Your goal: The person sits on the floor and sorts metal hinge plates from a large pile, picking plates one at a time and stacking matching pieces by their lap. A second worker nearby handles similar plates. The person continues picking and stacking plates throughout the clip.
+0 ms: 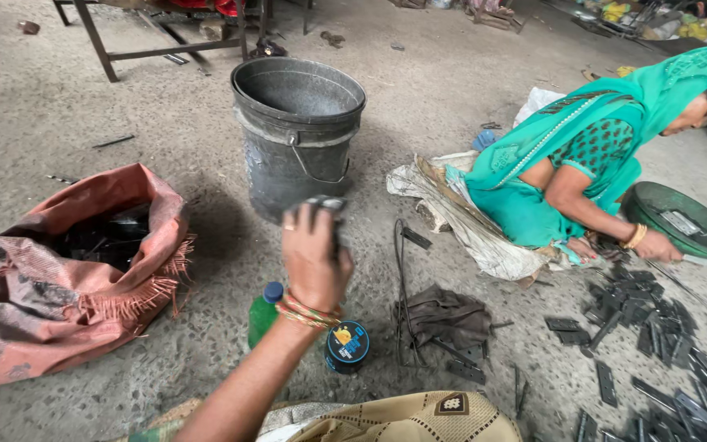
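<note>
- We are lifting one hand [312, 258] over the floor, fingers curled tight around a dark metal piece [326, 205] that sticks out above the knuckles; we cannot tell which of our hands it is.
- The piece is hanging just in front of the grey bucket [298, 131].
- Below the wrist, a green bottle [262, 315] and a round tin [347, 345] are standing near each other.
- A red sack [59, 278] is lying open to the left.
- A co-worker's hand [656, 244] is resting beside a green basin [681, 221], above scattered metal strips [656, 327].

Buckets: one [298, 131]
Sacks: one [59, 278]
Bottles: one [262, 315]
Basins: one [681, 221]
Metal strips: dozens (too many to count) [656, 327]
</note>
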Available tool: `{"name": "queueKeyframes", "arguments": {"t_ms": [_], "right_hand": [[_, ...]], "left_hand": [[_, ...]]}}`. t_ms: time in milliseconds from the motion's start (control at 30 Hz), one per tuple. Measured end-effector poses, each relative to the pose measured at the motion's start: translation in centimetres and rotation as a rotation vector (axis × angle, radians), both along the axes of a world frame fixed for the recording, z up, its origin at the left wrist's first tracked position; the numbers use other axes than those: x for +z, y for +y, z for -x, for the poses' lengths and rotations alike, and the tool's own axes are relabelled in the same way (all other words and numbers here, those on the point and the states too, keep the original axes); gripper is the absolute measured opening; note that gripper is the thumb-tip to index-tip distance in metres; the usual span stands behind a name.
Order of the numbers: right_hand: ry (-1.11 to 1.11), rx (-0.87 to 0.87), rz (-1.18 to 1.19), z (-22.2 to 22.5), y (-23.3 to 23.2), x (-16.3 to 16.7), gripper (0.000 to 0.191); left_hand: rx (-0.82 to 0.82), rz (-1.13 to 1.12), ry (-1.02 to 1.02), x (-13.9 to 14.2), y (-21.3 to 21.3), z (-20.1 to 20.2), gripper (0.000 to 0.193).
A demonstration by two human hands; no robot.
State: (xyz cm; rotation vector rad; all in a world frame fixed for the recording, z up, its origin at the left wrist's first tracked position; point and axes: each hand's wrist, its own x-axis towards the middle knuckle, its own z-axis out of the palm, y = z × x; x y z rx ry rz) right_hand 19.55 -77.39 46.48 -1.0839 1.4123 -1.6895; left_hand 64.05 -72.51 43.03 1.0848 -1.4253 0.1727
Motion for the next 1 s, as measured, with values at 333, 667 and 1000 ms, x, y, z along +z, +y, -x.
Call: {"name": "queueKeyframes", "arguments": {"t_ms": [333, 667, 1000], "right_hand": [[-0.351, -0.974, -0.043, 9.8, 49.5, -10.9, 0.035], [-0.449, -1.405, -0.018, 4.5, 85.9, -29.9, 0.031], [-0.532, -1.271, -0.123, 10.6, 81.3, -34.3, 0.036]], "left_hand": [[-0.970, 0.084, -0.053, 4.3, 12.6, 21.0, 0.048], [-1.602, -0.082, -0.741, -5.9, 32.6, 42.1, 0.035], [-1.549, -0.309, -1.417, -30.5, 43.6, 60.0, 0.032]]}}
